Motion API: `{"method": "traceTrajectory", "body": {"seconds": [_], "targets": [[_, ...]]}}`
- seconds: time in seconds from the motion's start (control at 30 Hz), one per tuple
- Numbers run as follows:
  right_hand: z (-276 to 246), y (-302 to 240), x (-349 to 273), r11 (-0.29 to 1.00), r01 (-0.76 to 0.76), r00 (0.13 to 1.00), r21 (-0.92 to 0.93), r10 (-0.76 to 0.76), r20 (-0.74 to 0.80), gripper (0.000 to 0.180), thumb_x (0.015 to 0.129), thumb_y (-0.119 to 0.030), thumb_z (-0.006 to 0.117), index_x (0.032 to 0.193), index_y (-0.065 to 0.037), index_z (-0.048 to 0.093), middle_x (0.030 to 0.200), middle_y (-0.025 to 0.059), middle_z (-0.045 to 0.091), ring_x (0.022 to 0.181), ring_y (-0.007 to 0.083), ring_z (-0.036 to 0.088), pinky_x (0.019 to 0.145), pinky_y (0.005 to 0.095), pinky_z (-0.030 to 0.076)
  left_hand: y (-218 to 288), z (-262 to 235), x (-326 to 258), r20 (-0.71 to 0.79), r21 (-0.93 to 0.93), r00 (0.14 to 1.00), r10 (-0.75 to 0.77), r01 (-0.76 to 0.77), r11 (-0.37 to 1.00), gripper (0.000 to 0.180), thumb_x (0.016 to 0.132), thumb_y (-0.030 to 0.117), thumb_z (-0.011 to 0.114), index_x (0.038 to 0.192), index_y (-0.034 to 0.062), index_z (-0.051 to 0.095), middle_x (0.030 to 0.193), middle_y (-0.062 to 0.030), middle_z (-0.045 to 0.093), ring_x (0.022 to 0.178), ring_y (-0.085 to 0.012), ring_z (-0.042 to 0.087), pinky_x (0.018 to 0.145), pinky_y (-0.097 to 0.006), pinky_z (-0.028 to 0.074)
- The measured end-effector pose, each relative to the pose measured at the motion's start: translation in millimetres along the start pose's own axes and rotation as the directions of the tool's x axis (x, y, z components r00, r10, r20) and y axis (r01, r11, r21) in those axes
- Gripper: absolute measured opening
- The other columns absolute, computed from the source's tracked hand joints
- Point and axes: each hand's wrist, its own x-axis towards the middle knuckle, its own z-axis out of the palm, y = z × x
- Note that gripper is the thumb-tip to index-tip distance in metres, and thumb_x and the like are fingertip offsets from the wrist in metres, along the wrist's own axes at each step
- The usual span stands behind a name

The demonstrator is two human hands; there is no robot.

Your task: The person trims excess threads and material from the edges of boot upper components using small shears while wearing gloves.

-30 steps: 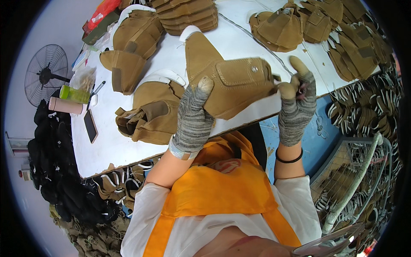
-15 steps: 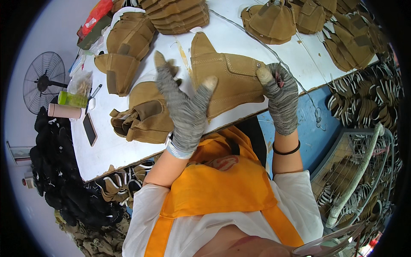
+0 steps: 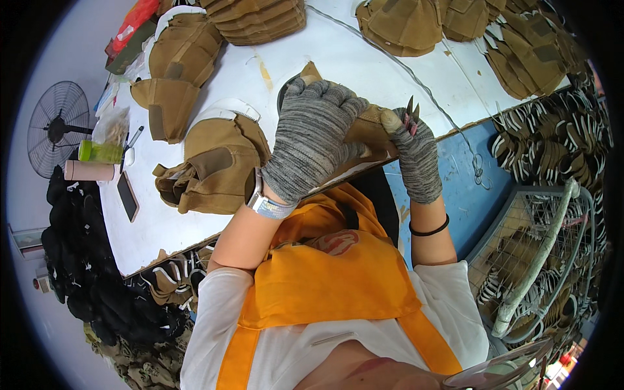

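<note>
Brown suede-like shoe upper point(image 3: 372, 135): there, above the white tabletop's point(image 3: 237, 78) near edge; it looked light, soft, pliable, best pinched by its rim!
Grey-gloved left hand point(image 3: 315, 130): back upward, fingers bent, clasping it.
Grey-gloved right hand point(image 3: 416, 156): thumb against its end, slim pointed snips point(image 3: 409, 112) gripped upright.

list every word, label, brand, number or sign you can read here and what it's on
No text is readable.
Red emblem on the orange apron: folded and blurred, cannot be read.
Faint marks on the pale wristband: too small to read.
</note>
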Motion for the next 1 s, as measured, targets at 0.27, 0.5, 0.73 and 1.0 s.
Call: {"method": "traceTrajectory", "body": {"seconds": [0.27,0.5,0.73,1.0], "targets": [[0.7,5.3,-0.4,0.855,0.508,0.835,-0.105,-0.519,-0.182,0.045,0.092,-0.040,0.054,0.112,-0.001,0.061,0.091,0.0067,0.060,0.082,0.0155,0.054,0.075,0.0279,0.047,-14.1,20.6,8.2,-0.010,-0.054,1.000,-0.025,0.025,0.998,0.031,0.069,0.037,0.073,0.085,0.0102,0.069,0.080,-0.0067,0.061,0.084,-0.0252,0.056,0.084,-0.040,0.040],[0.9,-7.3,-6.7,0.533,0.539,0.764,-0.652,-0.636,0.111,0.040,0.081,-0.016,0.063,0.120,-0.012,0.061,0.076,0.0097,0.057,0.067,0.0239,0.056,0.062,0.0329,0.048,-26.3,39.6,9.9,-0.021,-0.073,0.999,-0.039,0.037,0.997,0.031,0.073,0.037,0.069,0.082,0.0076,0.068,0.078,-0.0078,0.061,0.078,-0.0265,0.057,0.077,-0.039,0.042],[9.5,2.0,-1.6,0.459,0.478,0.787,-0.749,-0.602,0.134,0.038,0.083,-0.021,0.062,0.120,-0.012,0.062,0.071,0.0102,0.054,0.063,0.0234,0.054,0.059,0.0334,0.046,-28.2,43.7,8.2,0.023,-0.099,0.996,-0.082,0.084,0.992,0.033,0.074,0.037,0.069,0.088,0.0073,0.068,0.080,-0.0078,0.061,0.080,-0.0254,0.058,0.079,-0.038,0.043],[8.6,5.1,6.0,0.417,0.473,0.782,-0.776,-0.604,0.152,0.034,0.085,-0.025,0.060,0.117,-0.013,0.064,0.069,0.0095,0.052,0.061,0.0229,0.052,0.058,0.0334,0.045,-27.0,39.4,9.8,0.063,-0.113,0.993,-0.103,0.110,0.987,0.031,0.076,0.038,0.068,0.090,0.0097,0.069,0.081,-0.0067,0.062,0.083,-0.0245,0.058,0.079,-0.038,0.043]]}}
